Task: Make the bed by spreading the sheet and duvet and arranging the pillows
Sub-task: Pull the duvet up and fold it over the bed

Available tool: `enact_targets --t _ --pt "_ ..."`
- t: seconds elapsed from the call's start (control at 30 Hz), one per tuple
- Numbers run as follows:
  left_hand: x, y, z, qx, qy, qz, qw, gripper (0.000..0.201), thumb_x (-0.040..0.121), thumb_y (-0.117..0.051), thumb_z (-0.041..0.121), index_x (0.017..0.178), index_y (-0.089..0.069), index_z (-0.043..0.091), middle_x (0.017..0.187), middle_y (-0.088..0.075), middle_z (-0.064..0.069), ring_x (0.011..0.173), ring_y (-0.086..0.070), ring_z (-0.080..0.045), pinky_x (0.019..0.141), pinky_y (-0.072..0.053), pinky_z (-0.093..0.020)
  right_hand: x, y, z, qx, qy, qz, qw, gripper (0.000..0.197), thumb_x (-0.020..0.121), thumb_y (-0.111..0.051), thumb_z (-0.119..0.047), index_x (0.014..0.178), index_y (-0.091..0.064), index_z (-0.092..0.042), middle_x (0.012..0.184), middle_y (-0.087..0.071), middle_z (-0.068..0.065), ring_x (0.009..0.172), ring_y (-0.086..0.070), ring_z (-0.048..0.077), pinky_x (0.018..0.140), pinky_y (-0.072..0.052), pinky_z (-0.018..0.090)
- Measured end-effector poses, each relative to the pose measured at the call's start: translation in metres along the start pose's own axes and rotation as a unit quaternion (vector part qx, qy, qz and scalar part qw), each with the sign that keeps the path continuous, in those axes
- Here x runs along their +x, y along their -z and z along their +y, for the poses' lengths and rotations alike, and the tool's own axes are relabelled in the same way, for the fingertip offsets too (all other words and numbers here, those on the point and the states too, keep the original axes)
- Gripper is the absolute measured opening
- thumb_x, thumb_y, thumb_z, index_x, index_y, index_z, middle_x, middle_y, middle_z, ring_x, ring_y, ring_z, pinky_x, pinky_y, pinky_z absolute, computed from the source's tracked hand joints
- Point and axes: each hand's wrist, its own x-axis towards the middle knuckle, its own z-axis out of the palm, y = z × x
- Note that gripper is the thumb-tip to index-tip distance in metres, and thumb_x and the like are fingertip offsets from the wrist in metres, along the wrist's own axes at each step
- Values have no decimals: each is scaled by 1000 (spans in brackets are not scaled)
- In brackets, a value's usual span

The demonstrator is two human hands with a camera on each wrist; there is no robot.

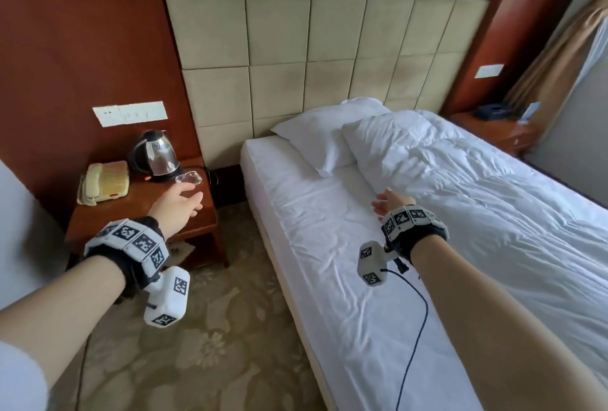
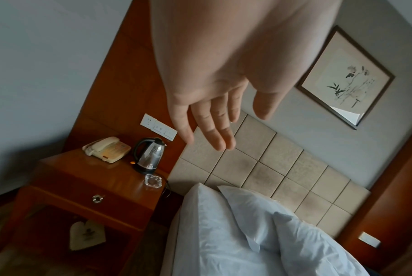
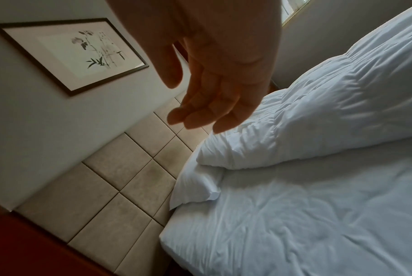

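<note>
A single bed carries a wrinkled white sheet [image 1: 329, 246] on its near half. A white duvet [image 1: 477, 187] lies bunched over the far half, its corner resting on a white pillow [image 1: 316, 134] at the headboard. The pillow [image 3: 195, 186] and duvet [image 3: 330, 112] also show in the right wrist view. My right hand [image 1: 388, 201] hovers above the sheet just short of the duvet's edge, fingers relaxed and empty. My left hand [image 1: 179, 205] is held out over the nightstand beside the bed, fingers straight [image 2: 209, 127], holding nothing.
A wooden nightstand [image 1: 138, 213] left of the bed holds a cream phone [image 1: 103, 182], a steel kettle [image 1: 154, 155] and a glass ashtray [image 1: 189, 178]. A padded beige headboard [image 1: 312, 58] backs the bed. A second nightstand [image 1: 493, 131] stands far right. Patterned carpet [image 1: 214, 328] runs alongside.
</note>
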Motion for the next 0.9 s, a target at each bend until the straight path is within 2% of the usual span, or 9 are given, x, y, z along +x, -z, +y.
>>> enact_targets --t 0.07,0.13,0.27,0.37,0.43,0.6,0.73,0.83,0.9 --pt "56 0 13 -10 -3 6 1000 36 95 -48 22 127 -48 4 82 -63 -6 68 -57 -19 60 -39 -23 26 -24 -16 0 -13 -3 1000 33 99 -40 -26 94 -63 -3 81 -63 10 66 -57 20 65 -45 29" --pt "106 -5 27 -9 -2 4 1000 39 96 -48 24 130 -46 6 85 -63 -10 66 -55 -14 58 -38 -22 43 -42 -33 5 -16 -14 1000 33 99 -41 -28 87 -61 -5 79 -63 9 68 -58 20 69 -46 32" --pt "209 -44 43 -31 10 -1 999 55 93 -52 30 139 -32 9 104 -66 -18 83 -59 -28 80 -47 -37 99 -53 -68 22 -2 6 1000 32 100 -40 -27 82 -59 -9 71 -60 6 60 -54 16 58 -39 26" --pt "287 -97 58 -21 7 -57 998 63 92 -53 33 144 -23 12 102 -65 -14 88 -58 -23 88 -45 -40 153 -45 -79 50 -26 61 997 32 100 -39 -26 80 -57 -9 72 -59 6 62 -54 15 58 -40 26" --pt "334 -135 68 -18 6 -102 995 64 92 -53 31 144 -23 11 99 -61 -13 88 -56 -22 87 -43 -37 186 -38 -84 68 -48 98 992 32 101 -36 -23 78 -54 -9 71 -56 5 62 -52 15 58 -39 26" --pt "465 -221 101 -8 -12 -194 981 67 90 -55 38 144 -24 12 100 -61 -14 95 -59 -27 101 -43 -45 263 -27 -103 134 -72 184 971 29 103 -31 -21 86 -50 -6 72 -51 5 63 -47 13 56 -35 25" --pt "548 -296 125 39 -13 -239 970 70 87 -55 45 143 -25 15 116 -62 -15 108 -59 -34 99 -45 -47 313 -29 -105 159 -107 237 952 33 101 -35 -21 116 -53 1 74 -55 7 64 -49 15 60 -39 27" --pt "570 -359 147 46 -4 -292 955 66 91 -54 38 144 -23 11 106 -61 -13 86 -59 -28 82 -44 -36 343 -21 -82 184 -151 264 935 39 99 -42 -27 123 -54 2 78 -60 6 67 -53 15 64 -43 29" --pt "585 -406 157 52 -6 -311 949 64 93 -52 35 144 -22 11 99 -60 -12 80 -54 -23 76 -39 -31 375 -10 -63 204 -166 299 917 42 98 -44 -28 124 -53 4 94 -67 14 79 -60 23 77 -50 36"
